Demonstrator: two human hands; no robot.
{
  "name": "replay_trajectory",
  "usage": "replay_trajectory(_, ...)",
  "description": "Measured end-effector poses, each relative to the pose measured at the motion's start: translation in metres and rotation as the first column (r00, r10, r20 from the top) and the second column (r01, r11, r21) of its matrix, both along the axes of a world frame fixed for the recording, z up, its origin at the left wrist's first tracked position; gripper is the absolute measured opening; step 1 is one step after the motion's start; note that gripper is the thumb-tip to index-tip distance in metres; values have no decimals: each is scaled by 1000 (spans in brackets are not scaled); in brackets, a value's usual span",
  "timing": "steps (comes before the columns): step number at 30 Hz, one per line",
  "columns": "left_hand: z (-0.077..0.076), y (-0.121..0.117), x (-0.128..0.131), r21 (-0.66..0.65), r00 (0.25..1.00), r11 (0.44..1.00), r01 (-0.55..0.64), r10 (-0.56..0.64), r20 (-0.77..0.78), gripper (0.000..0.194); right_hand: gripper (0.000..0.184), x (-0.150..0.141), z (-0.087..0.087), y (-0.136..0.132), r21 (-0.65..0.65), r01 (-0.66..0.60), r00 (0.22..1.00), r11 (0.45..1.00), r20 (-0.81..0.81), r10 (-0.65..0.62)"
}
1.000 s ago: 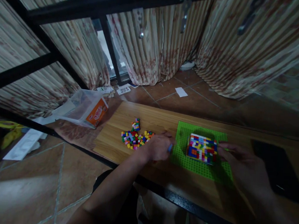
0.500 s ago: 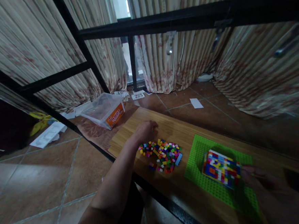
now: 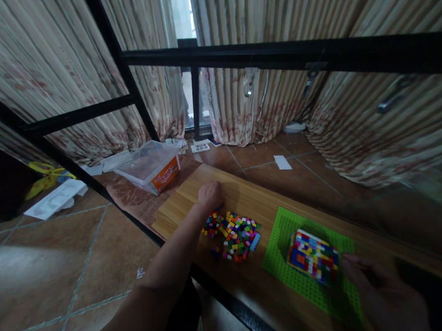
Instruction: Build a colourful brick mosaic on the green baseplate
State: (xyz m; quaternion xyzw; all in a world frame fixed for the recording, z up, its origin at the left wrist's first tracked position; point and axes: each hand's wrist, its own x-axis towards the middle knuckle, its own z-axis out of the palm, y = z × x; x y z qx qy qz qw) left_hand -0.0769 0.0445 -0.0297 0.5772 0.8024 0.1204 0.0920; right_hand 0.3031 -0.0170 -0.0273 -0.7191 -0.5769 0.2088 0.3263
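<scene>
My left hand (image 3: 210, 195) is closed at the far left edge of a loose pile of small coloured toy bricks (image 3: 239, 232). Its curled fingers point away from me, and whatever they hold is hidden. On a green studded baseplate (image 3: 278, 240) sits a flat rectangular block built of many coloured bricks (image 3: 313, 255). My right hand (image 3: 382, 287), dim and somewhat blurred, is at the right end of that block with thumb and forefinger pinched together. I cannot tell whether the fingertips touch the block or hold a brick.
The wooden bench top (image 3: 242, 187) carries the pile and baseplate. A light blue longer brick (image 3: 255, 242) lies at the pile's right side. Beyond the left end stands a clear plastic box (image 3: 149, 165) with an orange label. A black metal frame (image 3: 228, 55) crosses before striped curtains.
The whole view has shifted slightly. My left hand has turned so its fingers are tucked out of sight above the pile. My right hand stays beside the brick block.
</scene>
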Motion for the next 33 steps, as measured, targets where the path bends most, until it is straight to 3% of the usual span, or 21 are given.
replay_trajectory(3, 12, -3, 3, 28, 1000, 1000, 6, -6, 2, 18, 25, 4, -2, 1, -98, 16, 999, 995, -50, -21)
replay_trajectory(5, 22, -6, 12, 83, 998, 996, 14, -18, 56, 17, 25, 3, -2, 1, -64, 43, 995, 997, -87, -49)
replay_trajectory(7, 31, -12, 29, 203, 920, 979, 5, -84, 382, 12, 26, -2, -1, -1, 6, 25, 987, 1000, -156, -24)
replay_trajectory(8, 34, -17, 41, 231, 789, 973, 12, -151, 595, 11, 26, -6, 0, -3, 58, 21, 981, 998, -195, -9)
replay_trajectory(10, 38, -30, 68, 158, 363, 986, 45, -163, 917, 14, 25, -16, 3, -8, 147, 15, 973, 989, -231, 20)
replay_trajectory(11, 40, -37, 82, 91, 152, 991, 94, -105, 983, 18, 25, -22, 6, -10, 196, 3, 966, 981, -253, 48)
replay_trajectory(12, 41, -45, 96, 34, -12, 983, 179, -32, 999, 21, 25, -28, 9, -13, 233, -19, 959, 972, -270, 84)
replay_trajectory(13, 41, -52, 109, 3, -125, 972, 233, 27, 992, 23, 24, -34, 12, -17, 263, -53, 951, 963, -282, 129)
replay_trajectory(15, 41, -64, 128, -36, -242, 952, 305, 114, 964, 26, 19, -45, 18, -22, 305, -127, 926, 944, -306, 223)
replay_trajectory(18, 40, -71, 142, -32, -296, 934, 355, 145, 944, 29, 19, -56, 23, -27, 317, -288, 874, 904, -298, 383)
replay_trajectory(21, 37, -71, 144, -3, -295, 926, 378, 123, 948, 32, 24, -60, 23, -29, 305, -384, 830, 871, -299, 471)
replay_trajectory(27, 29, -69, 146, 15, -230, 937, 348, 69, 971, 32, 18, -62, 17, -29, 345, -405, 801, 846, -311, 511)
replay_trajectory(33, 24, -69, 150, 6, -84, 939, 345, 24, 996, 26, 20, -61, 18, -31, 290, -521, 805, 803, -144, 575)
